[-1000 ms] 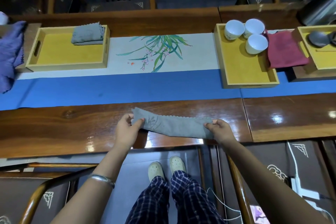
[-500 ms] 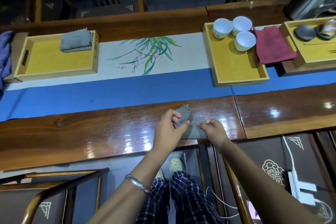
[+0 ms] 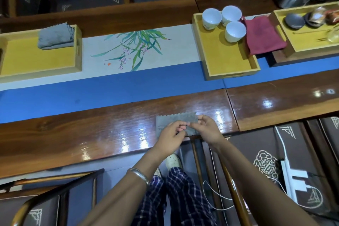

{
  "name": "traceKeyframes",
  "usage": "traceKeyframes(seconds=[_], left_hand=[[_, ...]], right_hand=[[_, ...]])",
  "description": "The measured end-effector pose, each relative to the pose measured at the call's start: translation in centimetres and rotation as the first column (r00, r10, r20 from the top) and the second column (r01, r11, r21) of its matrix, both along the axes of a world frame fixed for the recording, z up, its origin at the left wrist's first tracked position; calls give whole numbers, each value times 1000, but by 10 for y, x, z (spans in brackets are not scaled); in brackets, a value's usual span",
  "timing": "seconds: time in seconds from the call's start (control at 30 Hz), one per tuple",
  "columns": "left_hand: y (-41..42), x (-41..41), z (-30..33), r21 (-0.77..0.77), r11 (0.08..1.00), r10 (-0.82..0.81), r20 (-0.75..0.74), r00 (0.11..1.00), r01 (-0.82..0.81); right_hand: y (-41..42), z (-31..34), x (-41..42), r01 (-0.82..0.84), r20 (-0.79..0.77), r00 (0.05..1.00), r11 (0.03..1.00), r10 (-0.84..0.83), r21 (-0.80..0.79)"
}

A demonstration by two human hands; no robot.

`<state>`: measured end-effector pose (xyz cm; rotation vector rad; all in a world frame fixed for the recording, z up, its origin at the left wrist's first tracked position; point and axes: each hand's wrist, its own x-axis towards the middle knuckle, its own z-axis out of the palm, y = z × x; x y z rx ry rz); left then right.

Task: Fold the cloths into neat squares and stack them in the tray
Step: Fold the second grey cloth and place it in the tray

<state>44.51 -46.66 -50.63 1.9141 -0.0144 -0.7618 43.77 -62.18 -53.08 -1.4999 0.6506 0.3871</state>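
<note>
A small grey cloth (image 3: 169, 121) with a zigzag edge lies folded on the glossy wooden table near its front edge. My left hand (image 3: 171, 136) and my right hand (image 3: 208, 129) meet over its near right part, fingertips pinching the fabric. Both hands cover much of the cloth. A yellow tray (image 3: 27, 60) stands at the far left on the runner. In its back right corner rests another folded grey cloth (image 3: 56, 36).
A second yellow tray (image 3: 229, 66) with three white cups (image 3: 224, 22) stands at the right, a dark red cloth (image 3: 262, 36) beside it. A third tray (image 3: 302, 49) with dark dishes is at far right. A blue and white runner (image 3: 110, 90) covers the table's middle. Chairs stand below.
The long grey strip was folded over: my left hand carried its left end across to the right hand. The cloth is now half as long, with both hands together on it.
</note>
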Motion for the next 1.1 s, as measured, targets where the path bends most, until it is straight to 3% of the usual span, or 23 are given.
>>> traceKeyframes(seconds=[0.13,0.37,0.5,0.67,0.77,0.93,1.1], left_hand=[[18,5,3,-55,997,60,-10,998,-61],[89,21,16,38,882,466,73,882,-469],[135,34,35,33,802,596,-82,799,-596],[193,56,65,-112,702,638,-341,691,-704],[226,76,78,-151,654,690,-283,666,-741],[290,133,94,-156,495,836,-180,518,-854],[341,199,90,-117,492,867,-17,498,-862]], right_hand=[[7,1,-1,-18,1,1000,1000,18,16],[41,20,23,-78,-50,995,994,82,79],[79,46,60,-145,-19,989,980,149,135],[142,84,113,-269,65,963,931,261,249],[178,101,140,-308,104,952,902,290,302],[242,115,194,-367,148,928,909,343,196],[300,103,265,-407,199,894,913,401,-10]])
